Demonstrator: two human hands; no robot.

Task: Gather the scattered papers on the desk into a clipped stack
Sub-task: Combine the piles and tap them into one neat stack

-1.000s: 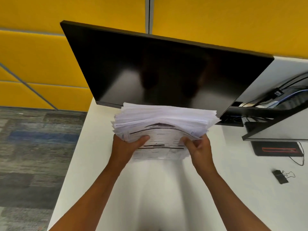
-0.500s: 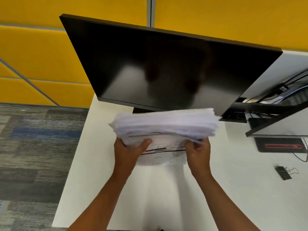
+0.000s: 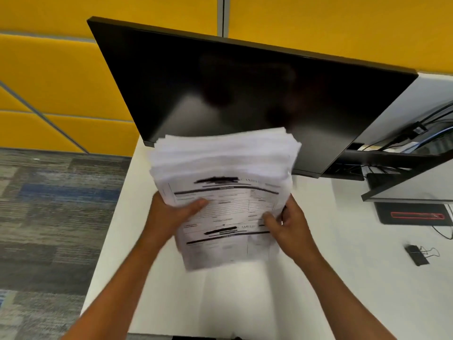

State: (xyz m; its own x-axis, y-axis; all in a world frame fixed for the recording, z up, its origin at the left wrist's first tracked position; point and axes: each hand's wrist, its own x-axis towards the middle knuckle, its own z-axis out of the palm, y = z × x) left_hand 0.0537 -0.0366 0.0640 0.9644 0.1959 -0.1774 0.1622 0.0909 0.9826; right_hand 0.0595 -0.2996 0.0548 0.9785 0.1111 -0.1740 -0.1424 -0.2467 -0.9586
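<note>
A thick stack of white printed papers (image 3: 225, 168) stands almost on edge over the white desk (image 3: 343, 278), its top sheet facing me. My left hand (image 3: 169, 214) grips its left side with the thumb across the printed page. My right hand (image 3: 289, 227) grips the right side, thumb on the front sheet. The stack's upper edges are uneven and blurred. A black binder clip (image 3: 418, 253) lies on the desk to the right, well apart from both hands.
A large black monitor (image 3: 245, 94) stands right behind the stack. To the right are a dark shelf edge (image 3: 404, 190), cables (image 3: 431, 133) and a black device with a red strip (image 3: 414, 215). The desk's left edge drops to grey carpet (image 3: 49, 204). Yellow wall panels stand behind.
The stack has tipped toward me and risen, so more of the printed front sheet shows. Both hands have kept their grip on its sides.
</note>
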